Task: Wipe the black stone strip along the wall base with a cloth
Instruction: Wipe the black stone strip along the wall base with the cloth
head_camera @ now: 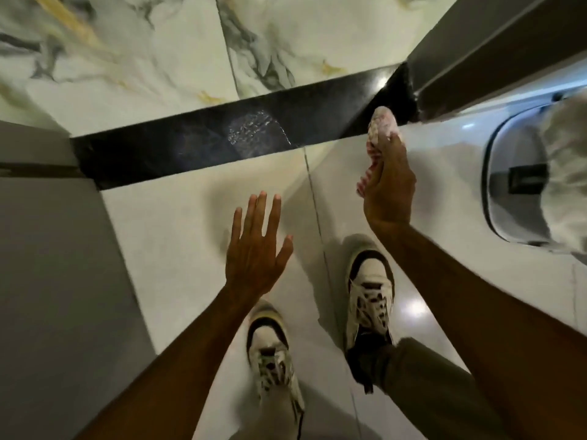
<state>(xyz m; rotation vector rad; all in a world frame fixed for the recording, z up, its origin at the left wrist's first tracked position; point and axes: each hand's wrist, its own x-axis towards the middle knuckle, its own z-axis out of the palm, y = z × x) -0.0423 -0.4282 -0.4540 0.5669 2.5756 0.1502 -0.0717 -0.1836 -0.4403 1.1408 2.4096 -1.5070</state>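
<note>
A black stone strip [197, 144] runs diagonally along the base of the marble wall, from lower left to upper right, with a wet smear near its middle. My right hand [389, 185] is shut on a bunched red-and-white cloth [382, 125], whose tip reaches the right end of the strip beside a dark door frame. My left hand [255, 249] hovers over the white floor with fingers spread, holding nothing, a little below the strip.
Veined marble wall tiles [143, 52] rise behind the strip. A grey panel [47, 265] stands at the left. A dark door frame [476, 49] is at upper right, with a white appliance and cloth [524, 185] beside it. My two sneakers [370, 296] stand on the glossy floor.
</note>
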